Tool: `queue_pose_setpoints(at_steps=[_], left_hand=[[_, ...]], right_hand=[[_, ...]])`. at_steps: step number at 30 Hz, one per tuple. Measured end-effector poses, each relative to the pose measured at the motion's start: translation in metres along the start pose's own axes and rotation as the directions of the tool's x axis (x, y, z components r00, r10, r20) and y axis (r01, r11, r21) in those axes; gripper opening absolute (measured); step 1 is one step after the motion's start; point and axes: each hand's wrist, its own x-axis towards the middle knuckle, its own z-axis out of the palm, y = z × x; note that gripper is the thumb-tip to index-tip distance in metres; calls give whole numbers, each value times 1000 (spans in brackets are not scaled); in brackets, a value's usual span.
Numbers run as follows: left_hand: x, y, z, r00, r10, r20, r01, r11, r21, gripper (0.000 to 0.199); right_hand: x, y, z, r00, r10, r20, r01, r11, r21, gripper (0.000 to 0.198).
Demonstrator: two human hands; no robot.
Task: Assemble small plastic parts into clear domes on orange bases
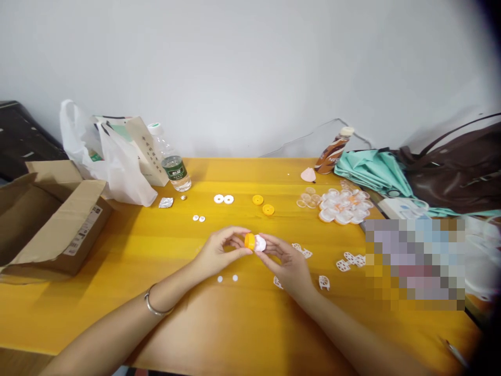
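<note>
We have both hands up over the middle of the yellow table (129, 245), and between them sit two small parts: an orange disc (249, 241) pinched in our left hand (219, 252), and a white piece (260, 243) gripped by our right hand (287, 261). The fingers of each hand are closed tight around their part, thumb against fingertips, and the two parts are touching, pressed face to face just above the table.

As for progress, we judge it early going: two more orange discs (263, 204) lie untouched further back, two white rings (223, 199) sit beside them, and white lattice pieces (349, 262) are scattered to our right. A cluster of clear domed shells (343, 206) waits near the far right edge. Whether the held pair is fully joined, we cannot tell.
</note>
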Motion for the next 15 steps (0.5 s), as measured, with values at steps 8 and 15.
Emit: queue_pose_setpoints(at_steps=[8, 15], left_hand=[[-6, 9, 0, 974, 224, 24, -217, 904, 369, 34], [-8, 11, 0, 964, 267, 13, -247, 872, 422, 35]], right_hand=[[-1, -3, 0, 999, 6, 54, -5, 1000, -4, 32], [-1, -3, 1, 997, 32, 69, -32, 999, 0, 33]])
